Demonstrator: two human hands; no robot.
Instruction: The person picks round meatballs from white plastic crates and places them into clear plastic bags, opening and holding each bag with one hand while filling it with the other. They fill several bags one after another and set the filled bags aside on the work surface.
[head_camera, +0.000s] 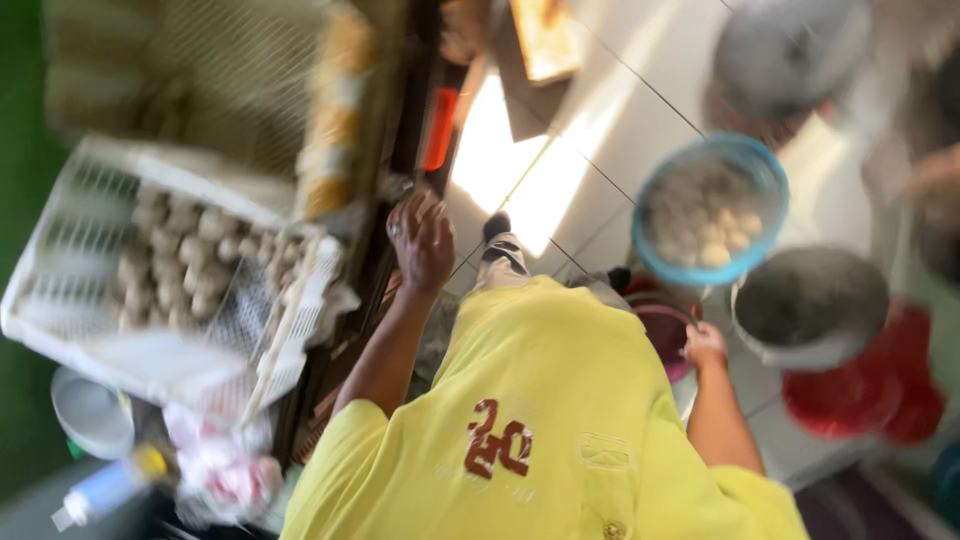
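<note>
The view is blurred and looks down my yellow shirt to a tiled floor. My left hand is stretched forward with fingers apart and holds nothing. It hovers beside the dark edge of a counter, next to a white plastic crate of pale round lumps. My right hand hangs at my side, closed on the rim of a small maroon bowl. Just beyond it on the floor is a blue bowl of pale round pieces.
A grey metal bowl stands over red containers at the right, with a grey lid farther off. A white bowl, a yellow-capped bottle and pink bags lie at lower left. My shoe shows on the sunlit tiles.
</note>
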